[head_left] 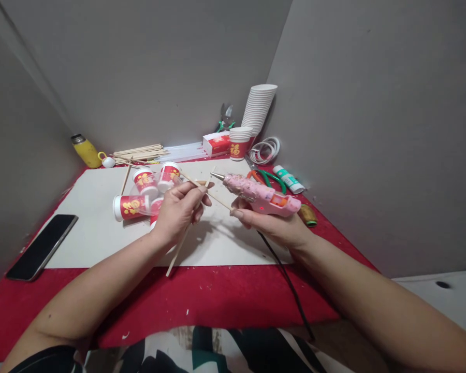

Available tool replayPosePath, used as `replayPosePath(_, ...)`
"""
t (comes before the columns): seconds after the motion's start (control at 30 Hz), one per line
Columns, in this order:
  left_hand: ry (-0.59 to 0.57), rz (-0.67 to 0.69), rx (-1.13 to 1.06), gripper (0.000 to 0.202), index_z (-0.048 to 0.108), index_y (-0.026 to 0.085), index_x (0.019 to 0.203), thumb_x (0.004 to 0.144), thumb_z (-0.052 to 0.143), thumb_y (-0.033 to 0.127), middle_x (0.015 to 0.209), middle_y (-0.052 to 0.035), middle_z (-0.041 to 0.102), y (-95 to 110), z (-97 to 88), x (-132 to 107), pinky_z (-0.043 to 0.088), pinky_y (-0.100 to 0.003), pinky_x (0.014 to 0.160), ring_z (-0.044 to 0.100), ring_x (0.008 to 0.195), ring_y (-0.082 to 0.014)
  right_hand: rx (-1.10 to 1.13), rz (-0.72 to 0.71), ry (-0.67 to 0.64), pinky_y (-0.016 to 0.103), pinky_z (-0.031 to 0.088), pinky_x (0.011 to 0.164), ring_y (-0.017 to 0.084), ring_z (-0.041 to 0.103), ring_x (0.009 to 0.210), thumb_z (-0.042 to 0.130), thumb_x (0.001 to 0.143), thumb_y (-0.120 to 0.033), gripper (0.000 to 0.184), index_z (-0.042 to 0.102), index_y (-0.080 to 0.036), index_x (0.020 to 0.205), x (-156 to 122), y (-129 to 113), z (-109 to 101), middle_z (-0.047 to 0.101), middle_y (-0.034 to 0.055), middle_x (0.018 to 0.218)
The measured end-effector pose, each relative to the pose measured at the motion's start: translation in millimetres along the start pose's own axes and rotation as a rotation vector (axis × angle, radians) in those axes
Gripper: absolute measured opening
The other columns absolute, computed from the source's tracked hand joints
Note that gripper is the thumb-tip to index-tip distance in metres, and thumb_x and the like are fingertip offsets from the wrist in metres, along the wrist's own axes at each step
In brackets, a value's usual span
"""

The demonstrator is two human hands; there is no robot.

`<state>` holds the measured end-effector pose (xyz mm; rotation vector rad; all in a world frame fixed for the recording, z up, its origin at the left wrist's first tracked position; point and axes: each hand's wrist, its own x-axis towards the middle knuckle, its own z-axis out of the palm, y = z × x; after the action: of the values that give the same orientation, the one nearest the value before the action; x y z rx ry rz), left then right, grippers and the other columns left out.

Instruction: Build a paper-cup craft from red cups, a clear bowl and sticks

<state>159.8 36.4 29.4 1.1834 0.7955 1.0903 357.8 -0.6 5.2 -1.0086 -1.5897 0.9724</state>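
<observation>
My left hand (pixel 184 204) pinches thin wooden sticks (pixel 177 251) that cross at its fingertips. One stick slants down toward the front of the white board, and another reaches right to my other hand. My right hand (pixel 272 223) is closed around a pink hot glue gun (pixel 256 194) crusted with glue, its metal nozzle pointing left just above the crossing. The thumb of that hand also meets the end of the slanting stick. Behind my left hand several red paper cups (pixel 130 207) lie or stand grouped with clear plastic pieces, partly hidden by it.
A black phone (pixel 42 246) lies at the left on the red cloth (pixel 171 311). Along the back are wooden sticks (pixel 140 153), a yellow bottle (pixel 86 151), stacked cups (pixel 258 111) and coiled cable (pixel 264 150). A black cord (pixel 291 285) hangs from the glue gun.
</observation>
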Motion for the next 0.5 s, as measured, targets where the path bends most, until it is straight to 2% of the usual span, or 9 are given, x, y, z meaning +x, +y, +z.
replayPosePath(0.1, -0.041, -0.034, 0.015, 0.034, 0.059, 0.016, 0.062, 0.083, 0.066, 0.041, 0.053, 0.0027, 0.051, -0.5, 0.3, -1.3, 0.028, -0.019, 0.038, 0.042, 0.039, -0.0045, 0.002, 0.054, -0.003, 0.029, 0.042, 0.056, 0.013, 0.051, 0.062, 0.072, 0.084, -0.035, 0.020, 0.062, -0.020, 0.076, -1.7, 0.7, -0.9, 0.054, -0.0008, 0.063)
replayPosePath(0.17, -0.074, -0.059, 0.011, 0.033, 0.062, 0.015, 0.066, 0.084, 0.064, 0.043, 0.056, 0.0016, 0.053, -1.5, 1.2, -2.3, 0.028, -0.020, 0.037, 0.043, 0.040, -0.0052, 0.014, 0.063, 0.003, 0.029, 0.042, 0.056, 0.012, 0.051, 0.062, 0.072, 0.084, -0.034, 0.017, 0.063, -0.020, 0.079, -2.3, 0.3, -0.6, 0.056, -0.0004, 0.067)
replayPosePath(0.23, -0.092, -0.091, -0.012, 0.027, 0.066, 0.014, 0.074, 0.084, 0.063, 0.040, 0.065, -0.0014, 0.060, -2.1, 2.6, -3.4, 0.030, -0.020, 0.037, 0.045, 0.043, -0.0060, 0.012, 0.035, -0.004, 0.028, 0.044, 0.057, 0.013, 0.052, 0.064, 0.071, 0.084, -0.031, 0.013, 0.064, -0.020, 0.081, -1.9, -1.0, 0.0, 0.057, 0.0002, 0.069)
replayPosePath(0.3, -0.093, -0.111, -0.053, 0.022, 0.066, 0.014, 0.076, 0.081, 0.063, 0.035, 0.071, -0.0035, 0.064, -2.0, 4.1, -5.0, 0.031, -0.020, 0.037, 0.046, 0.047, -0.0069, -0.019, -0.004, -0.014, 0.028, 0.045, 0.058, 0.013, 0.052, 0.066, 0.070, 0.084, -0.030, 0.017, 0.062, -0.020, 0.073, -0.9, -2.5, 0.3, 0.056, 0.0005, 0.068)
replayPosePath(0.4, -0.092, -0.120, -0.087, 0.016, 0.067, 0.012, 0.070, 0.073, 0.064, 0.027, 0.064, -0.0020, 0.059, 0.0, 5.4, -7.8, 0.032, -0.020, 0.040, 0.044, 0.050, -0.0073, -0.053, -0.039, -0.021, 0.027, 0.046, 0.056, 0.013, 0.052, 0.064, 0.072, 0.082, -0.034, 0.034, 0.053, -0.020, 0.057, 0.0, -3.2, -0.7, 0.055, 0.0003, 0.066)
replayPosePath(0.5, -0.104, -0.139, -0.088, 0.011, 0.071, 0.011, 0.070, 0.063, 0.065, 0.017, 0.062, -0.0006, 0.058, 3.2, 5.8, -10.0, 0.032, -0.020, 0.043, 0.041, 0.049, -0.0058, -0.072, -0.034, -0.025, 0.025, 0.046, 0.054, 0.012, 0.053, 0.062, 0.074, 0.081, -0.036, 0.028, 0.059, -0.019, 0.065, -0.8, -0.9, -2.9, 0.056, -0.0005, 0.066)
